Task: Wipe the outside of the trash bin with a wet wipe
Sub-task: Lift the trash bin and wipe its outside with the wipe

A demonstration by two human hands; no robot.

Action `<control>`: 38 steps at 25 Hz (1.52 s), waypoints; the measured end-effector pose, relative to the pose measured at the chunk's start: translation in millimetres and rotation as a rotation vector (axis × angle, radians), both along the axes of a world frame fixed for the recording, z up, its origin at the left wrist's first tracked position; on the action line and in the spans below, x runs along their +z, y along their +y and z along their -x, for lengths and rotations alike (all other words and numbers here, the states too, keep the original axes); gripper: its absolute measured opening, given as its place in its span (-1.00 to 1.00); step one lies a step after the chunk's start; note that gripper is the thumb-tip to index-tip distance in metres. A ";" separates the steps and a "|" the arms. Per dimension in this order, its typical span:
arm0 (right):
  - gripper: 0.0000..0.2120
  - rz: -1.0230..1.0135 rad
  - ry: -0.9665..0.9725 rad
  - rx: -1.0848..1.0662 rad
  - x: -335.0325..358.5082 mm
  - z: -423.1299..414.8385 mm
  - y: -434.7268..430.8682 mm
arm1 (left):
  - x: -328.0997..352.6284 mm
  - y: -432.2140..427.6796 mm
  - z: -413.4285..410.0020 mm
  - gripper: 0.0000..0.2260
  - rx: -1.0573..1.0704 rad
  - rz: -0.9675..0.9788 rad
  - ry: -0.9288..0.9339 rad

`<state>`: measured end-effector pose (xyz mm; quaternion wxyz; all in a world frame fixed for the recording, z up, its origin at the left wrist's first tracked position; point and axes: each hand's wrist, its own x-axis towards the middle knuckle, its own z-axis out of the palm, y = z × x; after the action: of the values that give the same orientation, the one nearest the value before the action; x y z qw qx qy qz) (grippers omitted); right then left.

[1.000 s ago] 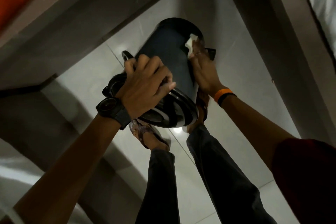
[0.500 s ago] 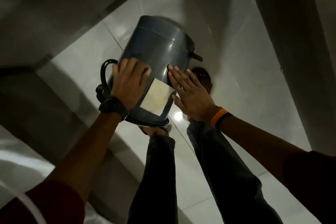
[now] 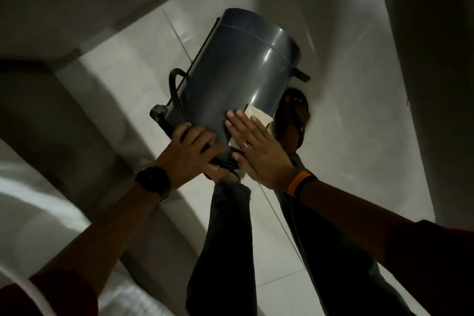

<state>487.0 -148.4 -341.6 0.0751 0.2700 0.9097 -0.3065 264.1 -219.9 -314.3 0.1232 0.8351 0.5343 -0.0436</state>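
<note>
Left hand (image 3: 191, 150), black watch (image 3: 153, 181) on its wrist, grips the near rim of the dark grey cylindrical plastic trash bin (image 3: 238, 77), fingers curled closed over the edge. Right hand (image 3: 259, 149), with a ring on one finger and an orange wristband (image 3: 297, 183), lies flat and open-fingered on the bin's side wall, pressing a white wet wipe (image 3: 257, 114) against it; the wipe shows past the fingertips and under the palm. Bin is held tilted above the pale tiled floor (image 3: 346, 136), far end pointing away from the person. Thin black wire handle (image 3: 175, 84) loops off the bin's left side. Dark-trousered legs and a sandalled foot (image 3: 295, 113) are visible below the bin.
</note>
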 end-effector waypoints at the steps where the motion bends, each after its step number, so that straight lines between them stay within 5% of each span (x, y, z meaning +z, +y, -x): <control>1: -0.41 -0.043 -0.021 0.021 -5.2 0.5 11.4 | -1.6 4.3 -3.7 -0.76 -0.035 -0.010 -0.027; 4: -0.45 -0.028 -0.005 -0.211 -24.0 15.3 71.7 | 2.7 22.5 -19.0 -0.81 -0.058 0.090 -0.075; 8: -0.44 0.401 0.098 -0.722 -14.4 36.8 161.5 | 21.2 52.7 -18.0 -0.81 0.101 0.174 -0.054; 10: -0.43 0.522 0.163 -0.682 12.2 46.9 160.3 | 37.7 66.6 -10.9 -0.86 0.194 0.173 -0.163; 15: -0.46 0.588 0.317 -0.126 76.1 47.7 90.6 | 69.5 86.4 6.2 -0.74 0.349 0.259 -0.413; 20: -0.37 0.558 0.049 -0.542 34.1 41.8 204.9 | 78.4 96.1 10.5 -0.82 0.337 0.276 -0.433; 23: -0.37 0.501 0.066 -0.777 20.5 45.3 215.2 | 81.9 105.1 5.8 -0.93 0.466 0.196 -0.495; 26: -0.66 0.297 0.098 -0.958 29.7 48.0 186.6 | 83.3 112.6 -3.3 -0.59 0.411 0.048 -0.426; 29: -0.74 0.343 0.287 -0.714 44.9 62.1 145.2 | 80.5 123.7 -14.5 -0.61 0.348 -0.034 -0.459; 31: -0.70 0.423 0.307 -0.487 39.7 65.8 155.6 | 78.2 131.5 -18.6 -0.82 0.326 -0.029 -0.394; 34: -0.63 0.437 0.046 -0.691 17.2 58.6 215.8 | 76.0 134.9 -22.8 -0.51 0.329 0.019 -0.197; 36: -0.60 0.486 -0.114 -0.872 11.3 47.2 236.7 | 82.2 143.9 -24.6 -0.45 0.369 0.075 -0.187; 38: -0.58 0.541 -0.078 -0.848 25.5 43.8 222.5 | 86.2 156.4 -20.5 -0.44 0.472 0.120 -0.264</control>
<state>443.2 74.1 -316.0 0.0452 0.5977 0.6045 -0.5247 284.5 -63.5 -228.1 0.2477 0.6771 0.6900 0.0641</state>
